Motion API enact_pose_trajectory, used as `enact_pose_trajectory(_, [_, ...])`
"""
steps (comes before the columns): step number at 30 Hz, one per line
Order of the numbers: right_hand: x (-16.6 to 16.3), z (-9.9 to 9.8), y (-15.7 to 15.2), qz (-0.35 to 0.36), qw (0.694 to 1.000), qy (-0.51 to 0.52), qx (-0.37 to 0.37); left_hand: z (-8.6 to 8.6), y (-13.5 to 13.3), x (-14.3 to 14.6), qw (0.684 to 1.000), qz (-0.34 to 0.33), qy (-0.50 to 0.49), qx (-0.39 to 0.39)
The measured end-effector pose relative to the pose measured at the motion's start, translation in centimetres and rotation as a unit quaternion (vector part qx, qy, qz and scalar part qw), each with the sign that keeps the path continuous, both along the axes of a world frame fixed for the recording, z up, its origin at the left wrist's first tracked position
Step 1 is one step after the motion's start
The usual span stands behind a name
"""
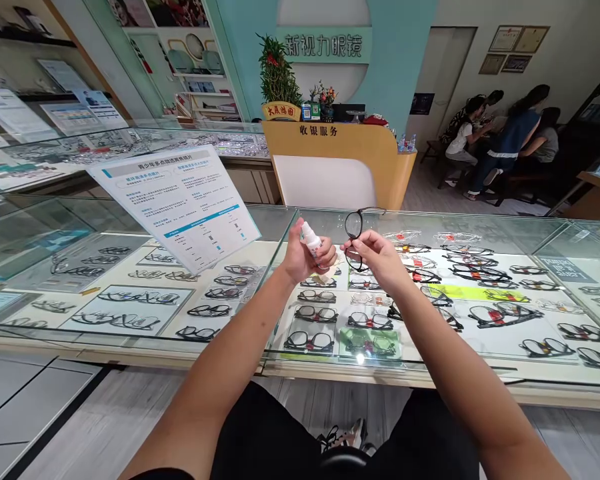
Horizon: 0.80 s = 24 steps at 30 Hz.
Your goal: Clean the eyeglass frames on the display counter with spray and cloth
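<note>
White plastic shows in my left hand: a small spray bottle, slanted, its nozzle end up and tipped to the left, with the fingers wrapped around the body and the thumb up beside the nozzle. To its right, and at nearly the same height, I have a pair of black-rimmed eyeglasses in the right hand. Their long axis runs close to upright, one lens above the other, with a temple arm reaching off to the right from the top. So the frame stands between my two hands, near the left but touched only by the right as far as I can tell from here.

That right grip is a narrow pinch, thumb and fingertips meeting at about the bridge and lower rim; the left is a full wrap. Something pale yellow shows just below the left fingers, and I cannot make out whether it is cloth or card.

Both hands are over a glass display counter holding rows of spectacle frames. Left of them, a printed sheet leans at a slant.
</note>
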State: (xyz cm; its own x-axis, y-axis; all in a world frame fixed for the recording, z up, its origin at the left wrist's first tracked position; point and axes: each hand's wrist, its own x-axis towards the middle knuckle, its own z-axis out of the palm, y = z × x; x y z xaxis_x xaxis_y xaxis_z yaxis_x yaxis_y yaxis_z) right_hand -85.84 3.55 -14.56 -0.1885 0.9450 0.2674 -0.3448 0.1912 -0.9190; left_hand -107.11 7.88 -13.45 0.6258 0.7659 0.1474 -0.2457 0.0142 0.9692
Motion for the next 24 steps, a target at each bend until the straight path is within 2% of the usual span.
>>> enact_pose_trajectory(1, [-0.1,-0.1,-0.1,0.004,1.0,-0.008,-0.002,-0.2,0.1,0.1,1.0,0.015,0.008,0.007])
enact_pose_trajectory(3, [-0.3,-0.1,-0.2,0.01,1.0,-0.025,-0.007,-0.6,0.3,0.4,0.994,0.093,0.043,0.043])
enact_pose_trajectory(5, [-0.5,-0.2,-0.4,0.015,0.999,-0.035,-0.008,-1.1,0.4,0.6,0.972,0.188,0.098,0.097])
enact_pose_trajectory(7, [-0.7,-0.3,-0.5,0.018,0.999,-0.038,-0.007,-1.4,0.4,0.7,0.951,0.242,0.142,0.133])
enact_pose_trajectory(12, [-1.0,-0.5,-0.6,0.031,0.999,-0.035,-0.006,-1.5,0.2,0.8,0.946,0.245,0.164,0.135])
enact_pose_trajectory(20, [-1.3,-0.7,-0.8,0.051,0.998,-0.023,-0.016,-1.5,0.1,0.4,0.954,0.22,0.187,0.086])
enact_pose_trajectory(24, [-1.3,-0.8,-0.4,0.038,0.999,0.009,-0.029,-1.1,-0.3,0.4,0.956,0.205,0.18,0.106])
